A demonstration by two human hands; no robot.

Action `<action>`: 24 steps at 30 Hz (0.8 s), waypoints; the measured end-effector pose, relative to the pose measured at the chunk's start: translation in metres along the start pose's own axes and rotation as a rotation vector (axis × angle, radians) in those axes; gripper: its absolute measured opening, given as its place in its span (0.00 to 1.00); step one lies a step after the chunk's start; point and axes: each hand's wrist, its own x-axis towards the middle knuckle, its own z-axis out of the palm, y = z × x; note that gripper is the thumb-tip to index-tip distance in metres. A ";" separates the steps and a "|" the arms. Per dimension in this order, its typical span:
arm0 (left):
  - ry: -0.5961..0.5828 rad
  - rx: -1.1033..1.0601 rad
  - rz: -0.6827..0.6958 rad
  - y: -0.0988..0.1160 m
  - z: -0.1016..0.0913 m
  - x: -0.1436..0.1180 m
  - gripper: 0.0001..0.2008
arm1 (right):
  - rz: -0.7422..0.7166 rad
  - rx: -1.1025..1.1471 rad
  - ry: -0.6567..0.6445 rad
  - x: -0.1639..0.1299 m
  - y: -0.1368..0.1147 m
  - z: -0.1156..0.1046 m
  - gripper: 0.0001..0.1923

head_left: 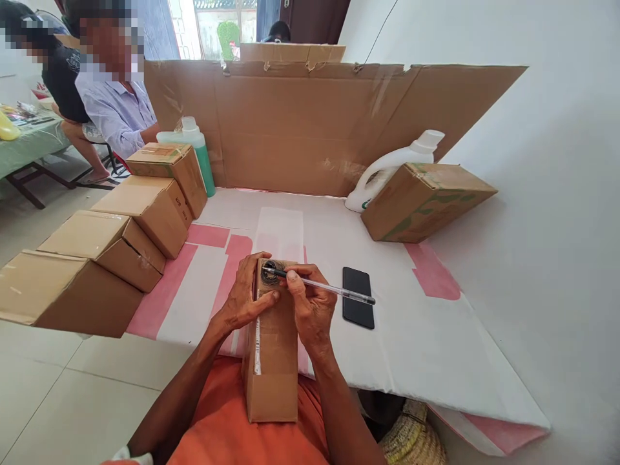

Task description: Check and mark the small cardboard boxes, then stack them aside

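A narrow brown cardboard box lies lengthwise, its near end over my lap and its far end at the table. My left hand grips the box's far left side, with the thumb across the top and the fingers along the edge. In my right hand is a clear-barrelled pen with a black grip, pinched between thumb and fingers. Its tip meets a dark round scribbled patch at the box's far end. A white barcode strip runs along the box's left edge.
A black phone lies right of my hand on the white-and-pink covered table. Several cardboard boxes line the left edge. A green-filled bottle, a white jug and another box stand before a cardboard screen. Two people sit left.
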 end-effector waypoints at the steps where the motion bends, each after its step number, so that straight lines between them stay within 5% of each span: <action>1: -0.002 -0.003 -0.001 0.000 0.000 0.000 0.32 | -0.002 -0.015 -0.008 0.000 0.001 -0.001 0.08; 9: 0.007 0.003 0.000 -0.005 0.000 -0.001 0.33 | 0.001 -0.163 -0.047 0.004 -0.004 -0.015 0.10; 24: 0.030 -0.024 0.026 -0.012 0.004 -0.008 0.34 | 0.005 -0.126 0.109 0.040 -0.009 -0.025 0.17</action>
